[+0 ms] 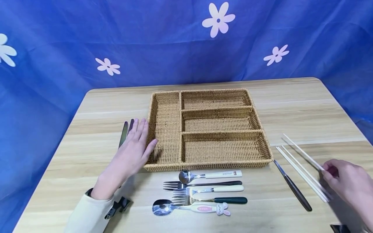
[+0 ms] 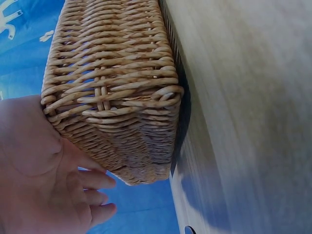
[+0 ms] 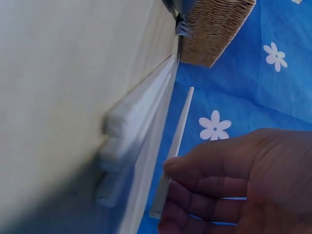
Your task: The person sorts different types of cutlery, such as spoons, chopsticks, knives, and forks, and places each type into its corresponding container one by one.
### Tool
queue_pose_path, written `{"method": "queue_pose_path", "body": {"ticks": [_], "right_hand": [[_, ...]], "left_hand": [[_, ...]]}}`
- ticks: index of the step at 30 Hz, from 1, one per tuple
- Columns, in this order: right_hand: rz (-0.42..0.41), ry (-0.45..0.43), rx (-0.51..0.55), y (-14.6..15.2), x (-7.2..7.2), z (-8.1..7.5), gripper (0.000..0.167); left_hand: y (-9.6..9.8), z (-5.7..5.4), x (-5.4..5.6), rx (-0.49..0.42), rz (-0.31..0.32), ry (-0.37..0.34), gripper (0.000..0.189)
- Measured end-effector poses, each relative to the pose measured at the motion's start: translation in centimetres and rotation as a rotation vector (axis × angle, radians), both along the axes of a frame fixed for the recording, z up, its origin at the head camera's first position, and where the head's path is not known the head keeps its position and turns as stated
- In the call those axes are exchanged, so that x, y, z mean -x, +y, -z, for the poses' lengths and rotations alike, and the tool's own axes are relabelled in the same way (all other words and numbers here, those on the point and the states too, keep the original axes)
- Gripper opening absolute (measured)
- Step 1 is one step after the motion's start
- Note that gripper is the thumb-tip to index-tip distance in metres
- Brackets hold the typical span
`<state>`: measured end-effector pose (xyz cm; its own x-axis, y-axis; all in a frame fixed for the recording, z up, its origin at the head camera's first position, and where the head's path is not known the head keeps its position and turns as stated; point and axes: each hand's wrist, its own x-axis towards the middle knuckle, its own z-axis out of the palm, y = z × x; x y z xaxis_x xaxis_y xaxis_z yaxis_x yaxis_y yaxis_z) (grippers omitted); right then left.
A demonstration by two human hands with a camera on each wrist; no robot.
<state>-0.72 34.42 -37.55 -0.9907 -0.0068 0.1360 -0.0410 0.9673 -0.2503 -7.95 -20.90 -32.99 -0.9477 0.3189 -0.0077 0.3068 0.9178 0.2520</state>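
My right hand (image 1: pixel 346 181) pinches one white chopstick (image 1: pixel 303 151) between thumb and fingers, raised off the table at the right. In the right wrist view its thin end points away from the hand. Several more white chopsticks (image 1: pixel 301 174) lie side by side on the table beneath it. At the left side of a woven tray (image 1: pixel 221 132) with several compartments, my left hand (image 1: pixel 131 149) rests against the rim, fingers straight and thumb over the edge. The left wrist view has the palm beside the tray's woven corner (image 2: pixel 112 92).
In front of the tray lie a white-handled spoon (image 1: pixel 222 174), several forks (image 1: pixel 230 200) and a rabbit-handled spoon (image 1: pixel 204 208). A dark-handled piece of cutlery (image 1: pixel 297 192) lies left of the chopsticks. Two knife blades (image 1: pixel 123 134) show beside my left hand. A blue curtain (image 1: pixel 163 42) hangs behind.
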Motion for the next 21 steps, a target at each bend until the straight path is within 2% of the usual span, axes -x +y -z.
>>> {"method": "queue_pose_path", "body": {"ticks": [6,12,21], "right_hand": [[-0.108,0.168,-0.039,-1.3,1.7,-1.8,0.019],[-0.203,0.203,-0.066,-3.7,3.5,-4.0,0.017],[-0.392,0.278,-0.047,-7.9,5.1,-6.3,0.016]], "left_hand": [[0.0,-0.1,0.1,0.007,-0.008,-0.015,0.07],[0.0,-0.2,0.1,0.0,-0.002,-0.017,0.069],[0.1,0.0,-0.1,-0.007,0.015,0.004,0.067]]}}
